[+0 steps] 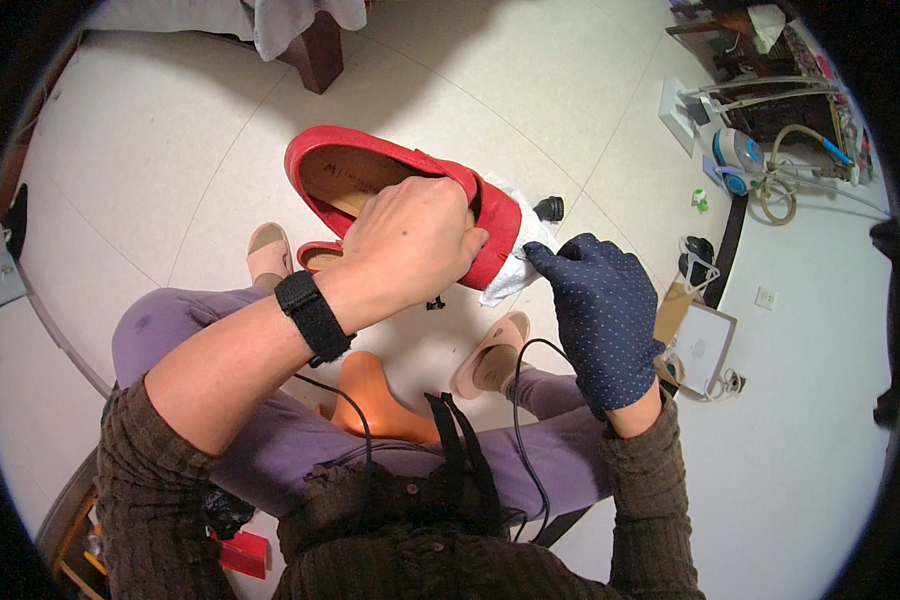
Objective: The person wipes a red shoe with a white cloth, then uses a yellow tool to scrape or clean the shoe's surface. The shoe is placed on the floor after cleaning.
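Floor: pale, large-format tile with thin dark joint lines; evenly lit across the middle, with a soft shadow along the upper edge. Furniture, upper edge: one stout, dark reddish-brown wooden leg, with pale grey cloth hanging above and partly over it. Right side: plain white wall, fitted with a small white socket plate; dark skirting strip at the wall's foot. Upper right: dark brown furniture, type not determinable, with a blue-and-white appliance and its beige hose nearby. Left side: pale surface, bordered by a dark curving strip.
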The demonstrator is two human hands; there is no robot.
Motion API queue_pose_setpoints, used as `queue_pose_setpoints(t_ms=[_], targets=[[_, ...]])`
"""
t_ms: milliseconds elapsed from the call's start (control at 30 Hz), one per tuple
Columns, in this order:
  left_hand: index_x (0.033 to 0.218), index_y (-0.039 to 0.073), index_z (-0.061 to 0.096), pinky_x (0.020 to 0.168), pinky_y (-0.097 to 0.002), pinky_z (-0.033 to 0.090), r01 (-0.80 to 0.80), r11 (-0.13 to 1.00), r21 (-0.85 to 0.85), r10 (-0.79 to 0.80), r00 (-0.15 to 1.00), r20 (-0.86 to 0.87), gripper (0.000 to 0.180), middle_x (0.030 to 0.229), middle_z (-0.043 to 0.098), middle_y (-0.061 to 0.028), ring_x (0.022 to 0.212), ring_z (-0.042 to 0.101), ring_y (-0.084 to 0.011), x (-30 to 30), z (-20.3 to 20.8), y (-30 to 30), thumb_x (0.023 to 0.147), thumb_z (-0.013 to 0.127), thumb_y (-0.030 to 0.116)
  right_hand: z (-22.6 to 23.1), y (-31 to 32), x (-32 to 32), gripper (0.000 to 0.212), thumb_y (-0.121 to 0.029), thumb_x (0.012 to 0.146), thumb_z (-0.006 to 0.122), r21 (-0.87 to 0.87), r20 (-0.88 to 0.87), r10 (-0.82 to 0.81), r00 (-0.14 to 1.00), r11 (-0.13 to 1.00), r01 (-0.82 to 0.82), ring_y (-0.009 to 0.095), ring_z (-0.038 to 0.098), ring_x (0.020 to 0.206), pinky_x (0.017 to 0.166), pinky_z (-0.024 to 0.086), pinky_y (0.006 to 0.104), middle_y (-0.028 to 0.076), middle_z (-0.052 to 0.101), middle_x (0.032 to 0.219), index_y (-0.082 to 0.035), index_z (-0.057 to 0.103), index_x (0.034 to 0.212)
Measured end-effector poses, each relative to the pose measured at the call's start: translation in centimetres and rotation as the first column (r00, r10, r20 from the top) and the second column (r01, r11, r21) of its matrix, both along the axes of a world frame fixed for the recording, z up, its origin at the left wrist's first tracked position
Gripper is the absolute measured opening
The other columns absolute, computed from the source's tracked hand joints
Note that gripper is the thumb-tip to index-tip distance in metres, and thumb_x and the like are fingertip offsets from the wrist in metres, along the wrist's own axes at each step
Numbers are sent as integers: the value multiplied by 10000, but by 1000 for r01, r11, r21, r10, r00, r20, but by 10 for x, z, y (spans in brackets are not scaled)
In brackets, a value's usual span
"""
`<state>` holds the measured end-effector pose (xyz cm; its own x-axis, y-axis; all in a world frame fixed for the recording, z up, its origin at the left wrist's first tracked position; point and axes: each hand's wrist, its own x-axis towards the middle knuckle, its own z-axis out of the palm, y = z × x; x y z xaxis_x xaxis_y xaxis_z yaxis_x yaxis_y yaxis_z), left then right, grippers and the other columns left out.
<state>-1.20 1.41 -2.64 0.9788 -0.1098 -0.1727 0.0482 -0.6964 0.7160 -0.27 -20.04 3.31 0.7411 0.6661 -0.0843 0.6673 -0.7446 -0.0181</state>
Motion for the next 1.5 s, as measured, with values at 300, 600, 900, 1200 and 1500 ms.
queue_pose_setpoints(t_ms=[300, 600, 900, 1200, 1500], targets=[[733, -64, 673, 656, -467, 552, -11, 1000, -13, 11, 999, 37, 351, 612, 629, -230, 655, 691, -397, 0, 0, -2, 886, 733, 246, 1, 3, -2, 400, 31, 781, 663, 20, 16, 0, 1000, 1000, 0, 290, 635, 779, 695, 482, 398, 90, 684, 885, -164, 775, 1112], [771, -65, 675, 686, -497, 538, -39, 998, -56, 42, 997, 65, 319, 685, 630, -277, 716, 677, -444, -1, 2, -7, 890, 719, 228, 0, 10, -1, 411, 47, 775, 659, -13, 43, -29, 999, 999, 30, 295, 632, 813, 705, 477, 404, 94, 679, 903, -156, 771, 1115], [820, -88, 668, 746, -503, 556, -31, 994, -103, 24, 997, -69, 285, 791, 672, -300, 806, 693, -460, 2, 10, -5, 881, 715, 187, 3, 5, 0, 401, 62, 781, 664, -15, 61, -24, 998, 1000, 25, 289, 631, 799, 705, 472, 403, 100, 678, 887, -151, 776, 1101], [801, -102, 662, 730, -505, 552, -28, 991, -129, 12, 993, -119, 303, 760, 654, -315, 780, 691, -463, 2, 12, -3, 881, 714, 185, 8, -2, -2, 397, 62, 773, 681, 21, 57, -35, 998, 999, 34, 285, 638, 806, 701, 480, 401, 100, 689, 891, -151, 780, 1094], [666, -42, 675, 637, -438, 553, -73, 992, -105, 78, 996, 45, 362, 534, 618, -173, 552, 673, -326, -2, -1, -6, 907, 709, 226, 1, 5, -2, 422, 55, 764, 685, 30, 70, -23, 997, 999, 21, 286, 637, 814, 730, 472, 398, 93, 688, 905, -155, 771, 1120]])
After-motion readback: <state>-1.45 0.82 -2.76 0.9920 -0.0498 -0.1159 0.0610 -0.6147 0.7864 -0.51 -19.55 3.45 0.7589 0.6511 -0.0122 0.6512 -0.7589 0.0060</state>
